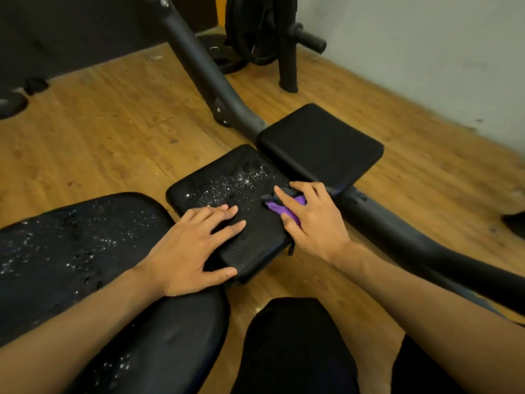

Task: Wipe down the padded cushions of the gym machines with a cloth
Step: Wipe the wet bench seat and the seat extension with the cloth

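A: Entry, left side. The large cushion is noted as speckled with white droplets or grit; which of the two cannot be told. It is judged not yet wiped.

B: The left hand?

A: It is laid flat on the near end of the middle cushion, fingers straight and slightly spread, nothing held. The pad is presumably being steadied against the push of the wipe.

B: And the cloth?

A: A purple cloth is found at the right edge of the middle cushion, bunched under the right hand. It is pressed down by spread fingers, not pinched, so that a broad patch is covered.

B: Progress?

A: Specks are seen only on the far half of that pad; the near half is judged done. The far cushion, at the right, looks clean.
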`<state>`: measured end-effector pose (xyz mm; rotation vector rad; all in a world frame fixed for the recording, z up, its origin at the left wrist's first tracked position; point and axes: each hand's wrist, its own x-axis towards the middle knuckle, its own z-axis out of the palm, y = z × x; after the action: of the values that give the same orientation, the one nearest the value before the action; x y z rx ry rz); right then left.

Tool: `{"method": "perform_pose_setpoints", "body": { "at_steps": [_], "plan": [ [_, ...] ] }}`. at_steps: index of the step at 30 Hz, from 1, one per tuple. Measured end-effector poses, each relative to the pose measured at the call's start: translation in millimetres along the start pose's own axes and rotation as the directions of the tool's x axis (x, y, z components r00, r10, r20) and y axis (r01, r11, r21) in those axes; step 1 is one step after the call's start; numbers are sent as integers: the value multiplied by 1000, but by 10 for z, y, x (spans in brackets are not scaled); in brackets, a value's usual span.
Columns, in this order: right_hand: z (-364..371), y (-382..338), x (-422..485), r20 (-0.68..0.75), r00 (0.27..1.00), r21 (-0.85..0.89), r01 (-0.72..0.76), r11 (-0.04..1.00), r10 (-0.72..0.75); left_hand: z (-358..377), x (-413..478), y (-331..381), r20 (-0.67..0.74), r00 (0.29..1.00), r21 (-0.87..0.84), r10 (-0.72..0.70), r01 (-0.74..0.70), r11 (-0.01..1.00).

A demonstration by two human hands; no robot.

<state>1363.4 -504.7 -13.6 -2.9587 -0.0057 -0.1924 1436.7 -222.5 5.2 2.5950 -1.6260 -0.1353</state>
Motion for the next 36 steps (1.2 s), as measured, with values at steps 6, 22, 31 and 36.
{"method": "perform_pose_setpoints", "body": {
  "at_steps": [6, 22, 31, 36],
  "plan": [
    [-23, 15, 239, -23, 1000, 150, -1, 989, 4, -12, 8, 5, -5, 1000, 8, -9, 9, 1000],
    [-49, 179, 602, -184, 955, 254, 273, 928, -231, 68, 30, -24, 29, 999, -97, -36, 39, 995],
    [-246, 794, 664, 256, 681, -66, 720, 691, -686, 65, 11, -43, -14, 999, -110, -41, 39, 993],
    [-151, 586, 698, 275, 644, 2, 742, 670, -714, 74, 16, -20, -42, 998, -87, -51, 47, 995]
  ]
}}
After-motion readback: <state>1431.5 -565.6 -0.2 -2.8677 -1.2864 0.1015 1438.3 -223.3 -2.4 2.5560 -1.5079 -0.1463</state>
